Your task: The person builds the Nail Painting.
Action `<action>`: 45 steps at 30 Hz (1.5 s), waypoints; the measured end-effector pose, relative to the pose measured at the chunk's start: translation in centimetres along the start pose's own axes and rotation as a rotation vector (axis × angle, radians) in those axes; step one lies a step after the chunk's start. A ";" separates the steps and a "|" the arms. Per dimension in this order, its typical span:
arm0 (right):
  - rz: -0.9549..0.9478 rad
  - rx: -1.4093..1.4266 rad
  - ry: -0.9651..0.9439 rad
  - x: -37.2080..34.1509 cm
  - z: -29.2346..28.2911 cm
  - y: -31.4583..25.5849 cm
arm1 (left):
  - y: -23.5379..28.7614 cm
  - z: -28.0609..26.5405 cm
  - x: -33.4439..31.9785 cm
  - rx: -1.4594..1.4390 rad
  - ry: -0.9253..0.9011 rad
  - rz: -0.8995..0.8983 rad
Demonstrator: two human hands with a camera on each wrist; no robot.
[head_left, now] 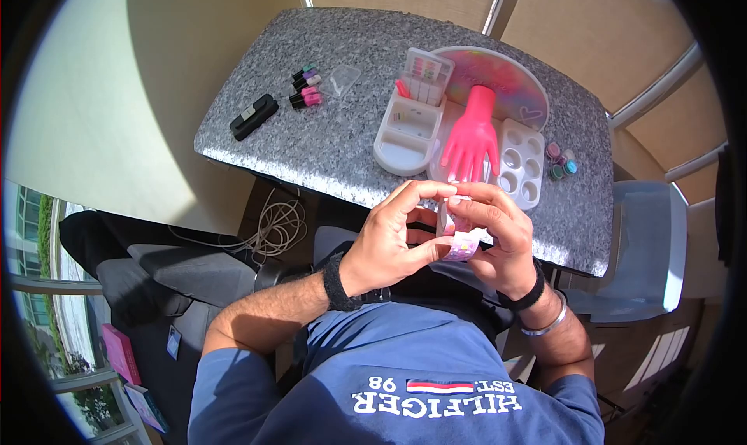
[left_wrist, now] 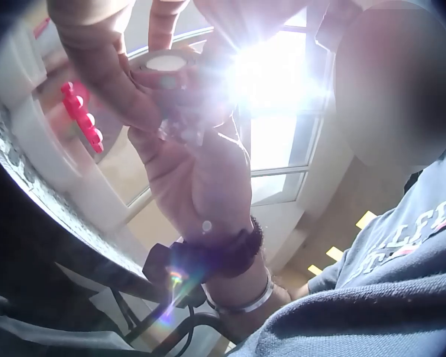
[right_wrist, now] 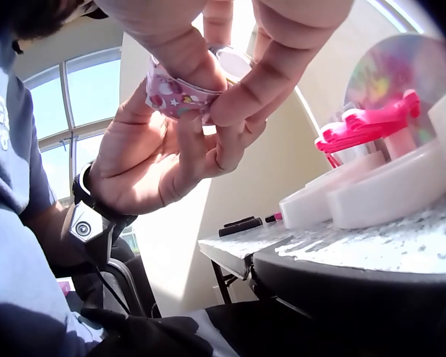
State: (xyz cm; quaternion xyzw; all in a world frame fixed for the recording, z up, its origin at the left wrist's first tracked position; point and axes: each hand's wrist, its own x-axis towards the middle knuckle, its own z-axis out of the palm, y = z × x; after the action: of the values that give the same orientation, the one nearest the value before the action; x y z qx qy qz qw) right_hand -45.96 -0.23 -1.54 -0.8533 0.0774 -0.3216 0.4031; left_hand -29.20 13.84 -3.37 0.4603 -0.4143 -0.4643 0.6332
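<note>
Close over the front edge of the table, both hands hold a small roll of pink patterned tape (head_left: 445, 221). My left hand (head_left: 381, 239) grips it from the left, thumb against a loose purple-pink end (head_left: 464, 247). From the right, my right hand (head_left: 502, 231) pinches it with curled fingers, fingertips meeting the left ones over the top. In the right wrist view, stars and bright shapes show on the pink tape (right_wrist: 171, 97). Glare partly washes out the roll (left_wrist: 167, 65) in the left wrist view, where its pale round centre shows.
A pink model hand (head_left: 475, 134) stands before a colourful rounded board (head_left: 533, 95). Beside it are a white compartment tray (head_left: 405, 153) and a six-well tray (head_left: 511, 138). Small pots (head_left: 556, 153) lie right; nail polish bottles (head_left: 311, 96) and a black case (head_left: 254, 118) lie left.
</note>
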 end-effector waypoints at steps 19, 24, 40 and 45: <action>0.450 0.840 -0.173 0.0 -1.8 0.7 | 0.5 -0.5 0.4 0.303 0.056 0.339; 0.491 0.833 -0.154 0.0 -1.4 0.3 | 0.7 -1.2 0.4 0.501 0.002 0.458; 0.053 0.201 0.032 -0.1 -0.8 0.2 | 0.7 -0.6 0.0 -0.026 -0.123 -0.094; -0.160 -0.028 -0.025 0.5 -1.1 -0.4 | 0.8 -1.2 0.2 -0.229 -0.147 -0.135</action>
State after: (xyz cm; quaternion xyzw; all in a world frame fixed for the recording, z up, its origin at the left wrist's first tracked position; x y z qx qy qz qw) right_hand -46.27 -0.83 -0.46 -0.8663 0.0084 -0.3407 0.3651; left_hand -27.88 14.01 -2.87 0.3765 -0.3722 -0.5824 0.6169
